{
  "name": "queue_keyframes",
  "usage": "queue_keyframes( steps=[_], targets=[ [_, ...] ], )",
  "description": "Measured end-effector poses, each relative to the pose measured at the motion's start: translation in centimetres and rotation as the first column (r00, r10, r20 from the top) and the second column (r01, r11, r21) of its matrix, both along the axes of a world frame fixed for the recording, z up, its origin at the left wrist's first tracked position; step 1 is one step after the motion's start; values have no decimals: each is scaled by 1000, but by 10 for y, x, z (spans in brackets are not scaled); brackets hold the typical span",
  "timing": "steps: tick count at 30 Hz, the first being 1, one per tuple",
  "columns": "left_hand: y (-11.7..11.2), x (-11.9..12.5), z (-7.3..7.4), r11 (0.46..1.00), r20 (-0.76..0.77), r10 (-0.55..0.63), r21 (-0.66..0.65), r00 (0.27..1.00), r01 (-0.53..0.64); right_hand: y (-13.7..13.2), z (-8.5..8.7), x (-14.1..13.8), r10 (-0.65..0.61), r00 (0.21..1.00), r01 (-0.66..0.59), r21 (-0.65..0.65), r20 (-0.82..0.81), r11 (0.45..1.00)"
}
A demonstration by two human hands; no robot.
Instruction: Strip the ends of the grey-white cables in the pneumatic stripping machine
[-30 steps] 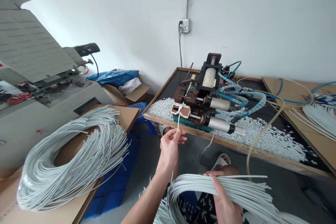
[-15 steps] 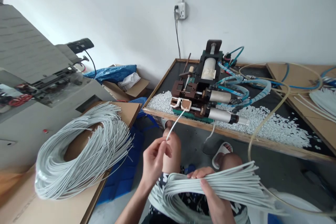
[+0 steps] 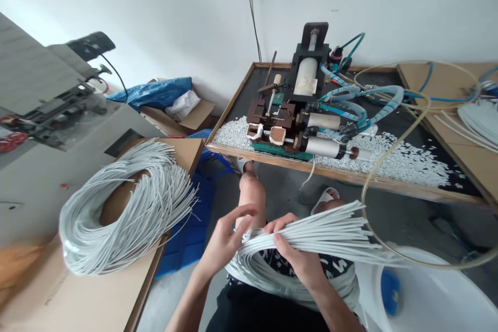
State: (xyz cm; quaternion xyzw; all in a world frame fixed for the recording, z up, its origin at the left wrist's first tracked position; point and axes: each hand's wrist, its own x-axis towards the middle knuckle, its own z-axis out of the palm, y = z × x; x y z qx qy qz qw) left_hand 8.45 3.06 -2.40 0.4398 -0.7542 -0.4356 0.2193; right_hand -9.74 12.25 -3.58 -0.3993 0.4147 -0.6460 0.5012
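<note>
Wire bundle between the hands, in front of the machine. The right hand (image 3: 298,257) is closed round the bundle (image 3: 327,236), thumb on top, the loose ends fanning out beyond it; the looped remainder lies across the lap. The left hand (image 3: 223,241) is spread, thumb and forefinger apart beside the bundle's bend, with no wire seen pinched between them. Ahead, the machine (image 3: 307,75) stands on the table (image 3: 350,176) with its two clamp pads (image 3: 277,136) apart and nothing between them; white scraps (image 3: 404,161) lie around it. To the left, a coil (image 3: 175,205) rests on cardboard (image 3: 105,295). The step in hand appears to be the left hand's return to the bundle; the next move would call for singling out one wire while the right hand steadies the rest. Compare the frame of half a second ago: there, a wire ran from the left hand to the pads; here that span is gone and the left hand is beside the bundle.
</note>
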Motion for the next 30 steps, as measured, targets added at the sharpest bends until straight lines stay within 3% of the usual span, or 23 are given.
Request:
queue_keyframes(
  steps=[3,5,8,10,14,17,19,21,24,27,30],
  targets=[
    [8,-26,37,946,-20,-319,-75,948,316,-2,3,-2,-82,997,82,34,7,996],
    [9,-33,42,893,45,-395,-216,918,395,-2,2,-2,-162,987,163,90,-19,983],
    [7,-32,30,855,79,-339,-389,937,342,-2,0,-1,-252,962,265,141,-105,954],
    [3,-31,21,879,32,-256,-409,966,246,-2,1,-1,-253,962,265,143,-98,954],
    [-8,-35,17,971,-180,-44,-240,983,0,-3,8,-1,-181,983,178,108,15,978],
    [-11,-40,18,986,-291,46,-142,956,-90,-2,8,-1,-200,976,191,112,83,975],
    [-10,-43,18,987,-286,-6,-155,958,-41,-1,4,0,-235,966,216,159,111,963],
    [-7,-44,18,971,-222,-137,-225,965,86,-1,1,1,-271,955,243,213,115,946],
    [-3,-44,22,888,-87,-326,-370,941,273,0,1,4,-365,931,347,252,27,903],
    [-3,-40,29,828,-2,-371,-454,929,330,0,6,7,-413,910,401,287,-19,870],
    [-4,-36,31,830,-18,-389,-440,921,342,-1,11,7,-427,904,409,319,-14,855]
  ],
)
